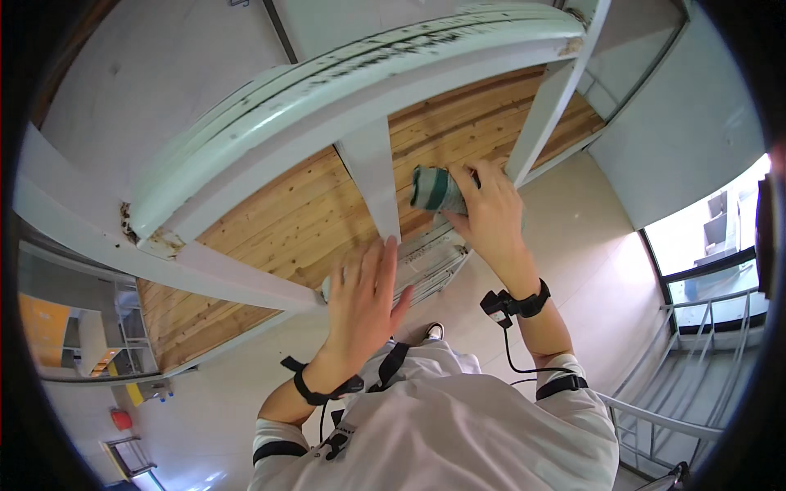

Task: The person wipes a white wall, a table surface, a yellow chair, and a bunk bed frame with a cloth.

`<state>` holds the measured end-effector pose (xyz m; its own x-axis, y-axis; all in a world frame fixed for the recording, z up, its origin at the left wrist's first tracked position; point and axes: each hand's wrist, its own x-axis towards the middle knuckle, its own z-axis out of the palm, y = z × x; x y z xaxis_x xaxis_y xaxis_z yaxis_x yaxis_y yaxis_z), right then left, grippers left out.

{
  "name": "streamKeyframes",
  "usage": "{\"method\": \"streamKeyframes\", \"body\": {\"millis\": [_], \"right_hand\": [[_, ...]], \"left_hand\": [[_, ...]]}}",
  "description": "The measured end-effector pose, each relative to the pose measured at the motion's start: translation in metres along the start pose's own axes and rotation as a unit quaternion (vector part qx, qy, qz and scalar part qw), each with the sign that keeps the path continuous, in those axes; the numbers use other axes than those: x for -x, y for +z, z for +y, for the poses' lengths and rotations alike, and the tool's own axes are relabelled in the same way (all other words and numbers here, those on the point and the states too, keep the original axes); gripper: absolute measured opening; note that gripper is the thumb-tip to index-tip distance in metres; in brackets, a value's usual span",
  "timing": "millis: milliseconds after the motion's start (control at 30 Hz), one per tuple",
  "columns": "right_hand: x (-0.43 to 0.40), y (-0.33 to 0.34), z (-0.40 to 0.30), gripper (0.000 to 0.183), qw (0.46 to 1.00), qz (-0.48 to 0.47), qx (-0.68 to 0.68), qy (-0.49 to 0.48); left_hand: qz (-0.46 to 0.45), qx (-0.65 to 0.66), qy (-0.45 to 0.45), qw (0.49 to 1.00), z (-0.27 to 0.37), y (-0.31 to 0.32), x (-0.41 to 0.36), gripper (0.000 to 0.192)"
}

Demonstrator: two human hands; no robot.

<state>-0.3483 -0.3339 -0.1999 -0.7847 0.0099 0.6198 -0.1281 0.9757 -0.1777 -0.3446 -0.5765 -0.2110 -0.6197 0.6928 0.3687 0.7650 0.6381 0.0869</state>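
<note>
My right hand (491, 212) grips a rolled grey cloth with green bands (437, 188), beside a white metal ladder step (424, 245). My left hand (363, 294) lies palm down at the near end of the same step, fingers straight and thumb apart, with nothing seen in it. Its fingertips reach the foot of a white upright (371, 172), and the palm side is hidden. Above both hands arches a thick white top step (344, 73), with dark scuffs along its ribbed surface and rust at its ends. Pine boards (282, 215) show behind the frame.
White side posts (546, 116) flank the steps. A grey metal bed frame (669, 405) stands low on the right, under a bright window (712, 227). Pale tiled floor (571, 245) lies below, with one shoe (435, 331) on it. A red object (121, 419) is at lower left.
</note>
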Motion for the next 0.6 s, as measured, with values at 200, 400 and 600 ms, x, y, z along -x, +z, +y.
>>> {"method": "streamKeyframes", "body": {"millis": [200, 400, 600], "right_hand": [[0.005, 0.014, -0.003, 0.057, 0.998, -0.032, -0.039, 0.040], [0.023, 0.028, -0.056, 0.061, 0.996, -0.068, -0.057, -0.011], [0.035, 0.044, -0.135, 0.049, 0.987, 0.029, -0.143, -0.066]], "left_hand": [[0.047, -0.085, -0.028, 0.995, -0.008, 0.041, 0.025, 0.069], [0.213, 0.210, 0.064, 0.952, -0.015, 0.048, 0.034, 0.066], [0.242, 0.249, 0.186, 0.919, -0.023, 0.007, 0.060, 0.046]]}}
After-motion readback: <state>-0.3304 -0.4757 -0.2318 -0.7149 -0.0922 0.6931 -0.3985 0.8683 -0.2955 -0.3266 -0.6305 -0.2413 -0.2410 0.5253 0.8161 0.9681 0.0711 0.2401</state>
